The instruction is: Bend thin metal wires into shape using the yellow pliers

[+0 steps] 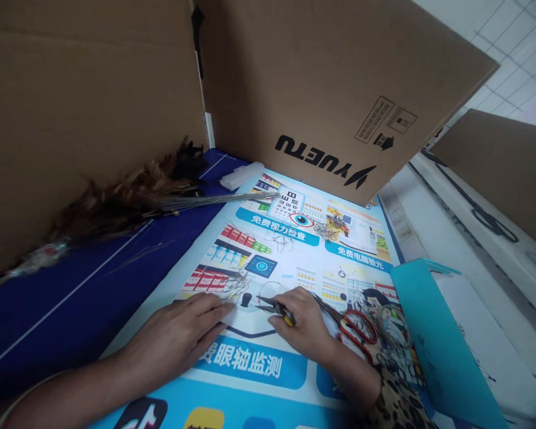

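My left hand lies flat on a printed poster, fingers stretched out and pointing toward a tangle of thin wire. My right hand is closed round small pliers with yellow and black grips, the jaws pointing left at a thin wire ring. More bent wire pieces lie farther up the poster.
Red-handled scissors and a coil of wire lie right of my right hand. A feather duster rests on the blue surface at left. Cardboard walls stand behind. A teal folder sits at right.
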A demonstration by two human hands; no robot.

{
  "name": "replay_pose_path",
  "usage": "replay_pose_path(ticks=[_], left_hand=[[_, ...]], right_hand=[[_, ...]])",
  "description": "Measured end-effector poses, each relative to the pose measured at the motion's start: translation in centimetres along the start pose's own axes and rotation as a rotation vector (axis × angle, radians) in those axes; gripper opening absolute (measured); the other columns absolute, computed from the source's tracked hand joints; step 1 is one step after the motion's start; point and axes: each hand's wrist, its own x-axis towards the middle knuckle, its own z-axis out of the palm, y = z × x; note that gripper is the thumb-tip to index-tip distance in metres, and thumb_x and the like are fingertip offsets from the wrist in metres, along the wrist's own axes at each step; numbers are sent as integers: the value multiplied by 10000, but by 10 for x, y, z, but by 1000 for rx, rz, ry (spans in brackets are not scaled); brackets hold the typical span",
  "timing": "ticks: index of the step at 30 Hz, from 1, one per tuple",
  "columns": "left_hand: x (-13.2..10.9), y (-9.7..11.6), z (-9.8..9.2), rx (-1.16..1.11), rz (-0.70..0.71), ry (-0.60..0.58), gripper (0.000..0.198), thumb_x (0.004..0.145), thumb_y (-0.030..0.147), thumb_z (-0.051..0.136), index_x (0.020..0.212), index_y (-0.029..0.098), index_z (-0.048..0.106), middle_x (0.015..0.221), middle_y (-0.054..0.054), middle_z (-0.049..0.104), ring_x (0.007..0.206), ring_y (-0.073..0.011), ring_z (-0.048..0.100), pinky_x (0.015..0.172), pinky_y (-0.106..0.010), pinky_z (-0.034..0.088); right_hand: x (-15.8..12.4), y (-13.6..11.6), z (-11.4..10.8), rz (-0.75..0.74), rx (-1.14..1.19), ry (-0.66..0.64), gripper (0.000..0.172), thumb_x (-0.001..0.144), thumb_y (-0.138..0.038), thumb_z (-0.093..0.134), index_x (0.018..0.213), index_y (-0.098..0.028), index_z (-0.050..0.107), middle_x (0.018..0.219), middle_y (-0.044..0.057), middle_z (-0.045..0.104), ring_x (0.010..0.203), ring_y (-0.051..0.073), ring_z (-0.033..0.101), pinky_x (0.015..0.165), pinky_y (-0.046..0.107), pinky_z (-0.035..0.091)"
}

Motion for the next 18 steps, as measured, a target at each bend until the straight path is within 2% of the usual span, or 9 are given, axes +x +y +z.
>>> replay_pose_path(ticks=[9, 13, 15, 18], left_hand=[[-5, 5, -1, -64, 159, 21, 262, 948, 215, 450, 1135, 238, 633, 1011, -66, 669, 909, -227, 644, 743, -340, 532], [-3, 2, -2, -39, 59, 94, 286, 936, 216, 484, 1194, 231, 606, 1123, -85, 646, 1003, -240, 613, 843, -372, 511], [0, 0, -1, -8, 12, 72, 310, 926, 232, 508, 1225, 229, 590, 1168, -94, 635, 1037, -256, 596, 884, -404, 494], [4, -1, 1, 23, 14, 23, 299, 922, 249, 522, 1208, 240, 606, 1171, -85, 647, 1040, -264, 595, 901, -421, 481]], right_hand=[[-1, -2, 0, 14, -14, -37, 243, 812, -289, 662, 1041, -212, 636, 915, 41, 680, 859, 209, 587, 793, 360, 437], [0, -1, 0, 13, -19, -34, 233, 809, -285, 663, 1027, -207, 637, 907, 38, 680, 851, 208, 586, 784, 358, 439], [1, -1, 0, 13, -26, -34, 225, 811, -288, 659, 1020, -207, 638, 907, 40, 680, 853, 210, 585, 783, 358, 439], [1, -1, 0, 3, -33, -35, 224, 814, -297, 653, 1021, -211, 636, 904, 41, 679, 850, 213, 584, 787, 360, 436]])
